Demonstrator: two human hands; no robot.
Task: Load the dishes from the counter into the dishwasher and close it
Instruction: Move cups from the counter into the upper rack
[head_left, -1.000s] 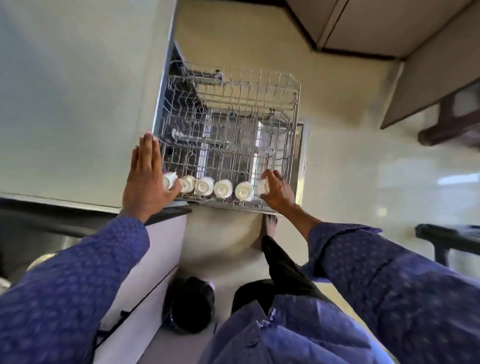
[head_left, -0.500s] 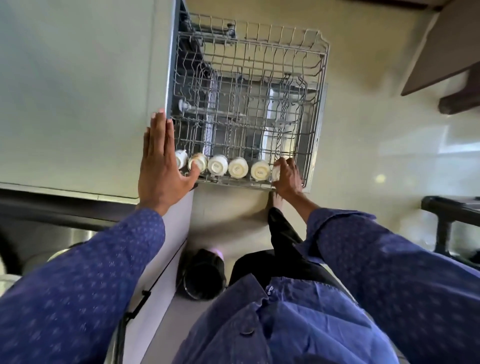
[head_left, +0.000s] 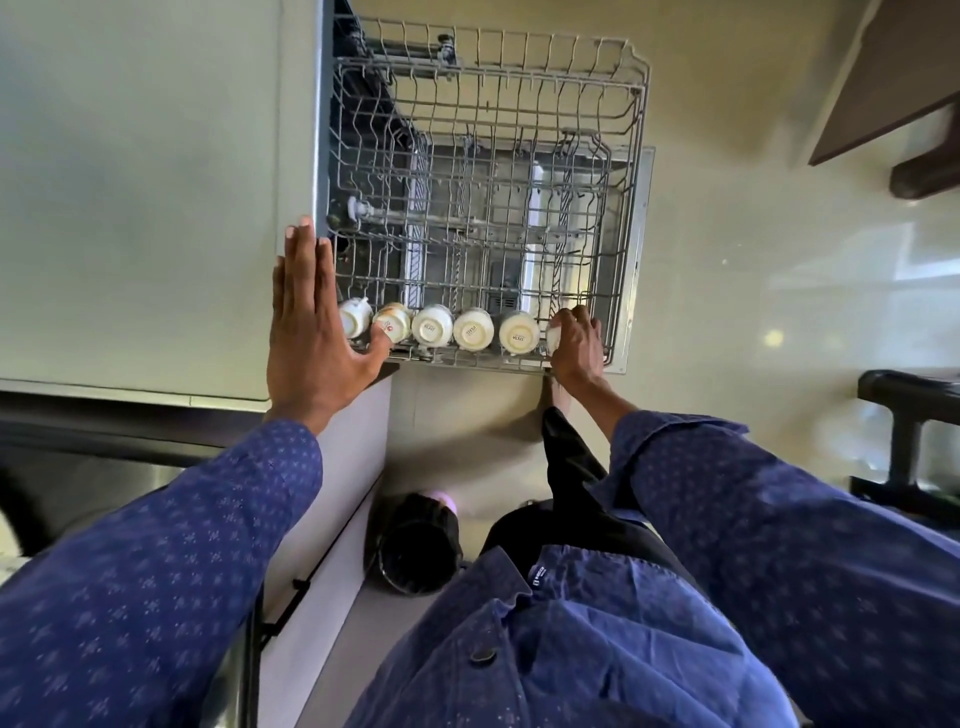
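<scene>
- Wire rack: seen pulled out of the dishwasher, above the open door.
- Cups: a row laid along the rack's 6 o'clock edge; the cup at the 3 o'clock end is mostly hidden.
- Right hand: grip curled round that end cup; fingertips hidden among the wires.
- Left hand: flat, fingers straight, laid on the table edge; thumb beside the second cup.
- Dark bin: on the floor, partly hidden.
</scene>
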